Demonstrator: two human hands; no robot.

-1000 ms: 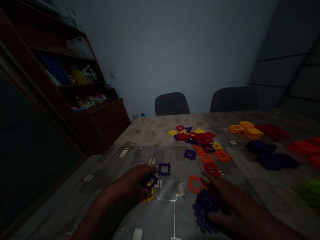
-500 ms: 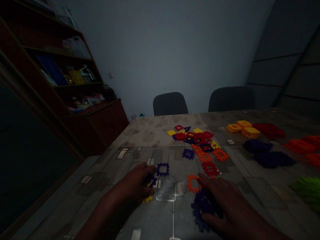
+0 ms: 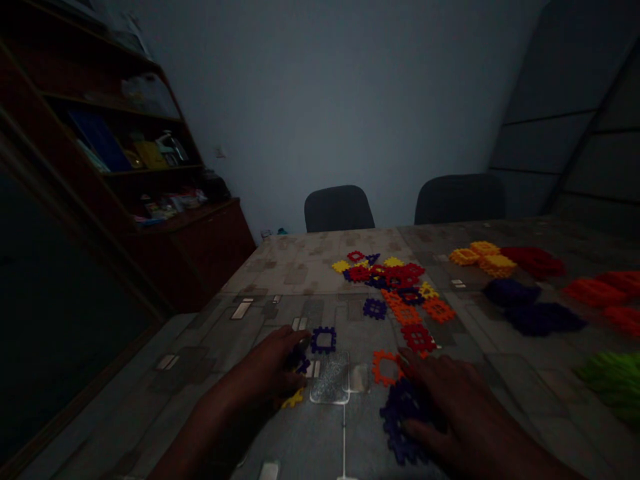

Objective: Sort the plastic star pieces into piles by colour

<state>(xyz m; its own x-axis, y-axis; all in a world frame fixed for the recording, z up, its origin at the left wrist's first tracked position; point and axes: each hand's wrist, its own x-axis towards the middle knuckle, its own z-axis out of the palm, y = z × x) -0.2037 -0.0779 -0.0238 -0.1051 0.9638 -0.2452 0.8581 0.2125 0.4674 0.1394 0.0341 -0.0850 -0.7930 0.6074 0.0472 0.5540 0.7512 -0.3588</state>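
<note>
My left hand (image 3: pixel 273 363) curls over a dark blue notched plastic tile (image 3: pixel 303 365), its thumb and fingers closed about it. The palm hides most of that tile. A yellow tile (image 3: pixel 293 399) pokes out below the thumb. Just beyond my left fingertips lies a blue square frame tile (image 3: pixel 313 341). Over on the right, my right hand (image 3: pixel 450 393) grips a clump of dark blue interlocking tiles (image 3: pixel 400 427) between thumb and fingers. Its index fingertip touches or overlaps an orange frame tile (image 3: pixel 384 380) lying flat on the table.
Farther off is a loose heap of mixed tiles (image 3: pixel 395 275), with a red tile (image 3: pixel 419 338) nearer. Sorted piles stand right: yellow (image 3: pixel 495 265), red (image 3: pixel 535 261), blue (image 3: pixel 543 319), orange (image 3: pixel 595 291), green (image 3: pixel 613 380). Chairs (image 3: pixel 339 208) line the table's far side.
The view has shifted slightly. Less yellow shows between my left thumb and fingers. My right hand keeps its grip on the blue tiles with almost no movement.
</note>
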